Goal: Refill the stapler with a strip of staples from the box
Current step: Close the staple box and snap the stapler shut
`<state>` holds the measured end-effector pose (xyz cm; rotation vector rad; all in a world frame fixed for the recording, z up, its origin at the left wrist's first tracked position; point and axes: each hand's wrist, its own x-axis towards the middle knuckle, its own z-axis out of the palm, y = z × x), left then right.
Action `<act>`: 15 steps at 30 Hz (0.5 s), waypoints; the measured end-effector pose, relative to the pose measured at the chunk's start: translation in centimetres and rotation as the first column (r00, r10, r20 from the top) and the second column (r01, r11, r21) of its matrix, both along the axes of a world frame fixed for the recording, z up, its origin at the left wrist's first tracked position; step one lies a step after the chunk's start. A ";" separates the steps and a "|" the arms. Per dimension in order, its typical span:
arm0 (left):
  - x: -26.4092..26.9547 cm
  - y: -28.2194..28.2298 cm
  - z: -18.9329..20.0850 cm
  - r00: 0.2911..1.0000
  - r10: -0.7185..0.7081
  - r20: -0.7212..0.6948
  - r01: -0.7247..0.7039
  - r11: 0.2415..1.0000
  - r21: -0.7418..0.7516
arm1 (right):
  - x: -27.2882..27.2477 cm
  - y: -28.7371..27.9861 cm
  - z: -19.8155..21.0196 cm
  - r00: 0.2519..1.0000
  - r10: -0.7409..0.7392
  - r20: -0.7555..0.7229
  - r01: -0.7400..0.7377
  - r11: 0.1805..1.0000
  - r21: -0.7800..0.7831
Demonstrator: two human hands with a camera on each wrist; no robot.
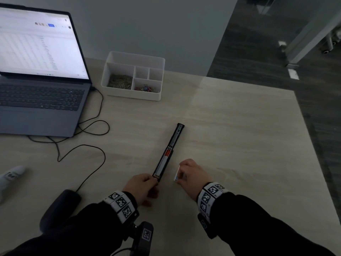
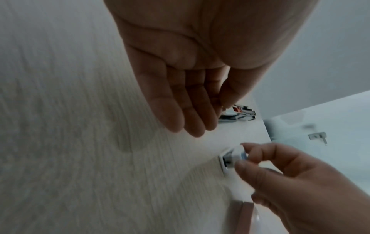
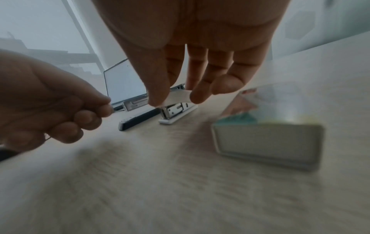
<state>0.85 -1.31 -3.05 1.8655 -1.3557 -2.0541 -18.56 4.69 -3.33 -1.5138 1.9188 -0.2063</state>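
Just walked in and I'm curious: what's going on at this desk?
A person is refilling a stapler, which lies opened out flat on the table. The left hand holds its near end, while the right hand pinches a small white piece, apparently a staple strip, beside it. The staple box sits open on the table. Nothing is loaded yet.

- I sit at a pale wood-grain table [image 1: 239, 126] in dim light.
- A plain grey wall [image 1: 147, 24] stands behind it.
- To my right, dark floor [image 1: 258, 52].
- An open laptop [image 1: 36, 71] glows at far left.
- A white divided organiser [image 1: 132, 58] sits beside it.
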 end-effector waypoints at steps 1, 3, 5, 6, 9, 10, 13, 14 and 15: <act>0.2 -0.3 0.0 1.000 0.025 -0.001 -0.025 1.000 -0.001 | 0.0 0.0 0.0 1.000 0.009 -0.008 -0.009 1.000 0.006; 0.5 -0.9 -0.1 0.998 0.057 0.000 -0.057 0.998 -0.020 | 0.0 -0.1 -0.1 1.000 0.011 -0.007 -0.011 1.000 0.012; 0.6 -1.4 -0.1 0.998 0.059 0.011 -0.058 0.997 -0.060 | 0.0 -0.2 0.1 1.000 0.003 0.001 -0.003 1.000 0.018; 0.7 -1.6 -0.1 0.999 0.049 0.020 -0.047 0.995 -0.083 | -0.1 -0.3 0.3 1.000 -0.007 0.007 0.007 1.000 0.022; 0.7 -2.2 -0.2 0.999 0.019 0.044 -0.012 0.989 -0.150 | -1.0 -0.7 0.8 0.997 -0.070 0.012 0.070 0.997 0.015; 0.8 -2.4 -0.3 0.999 0.015 0.050 -0.006 0.985 -0.170 | -1.6 -0.9 1.0 0.995 -0.097 0.001 0.096 0.995 0.029; 0.7 -3.0 -0.6 0.996 0.002 0.088 0.019 0.970 -0.240 | -3.1 -1.2 1.5 0.986 -0.161 -0.046 0.165 0.983 0.083; 0.6 -3.1 -0.7 0.995 -0.011 0.099 0.037 0.963 -0.268 | -3.4 -1.4 1.6 0.982 -0.179 -0.058 0.184 0.979 0.085; 0.6 -3.3 -0.8 0.994 -0.033 0.106 0.063 0.955 -0.290 | -3.6 -1.7 1.7 0.977 -0.203 -0.063 0.207 0.976 0.067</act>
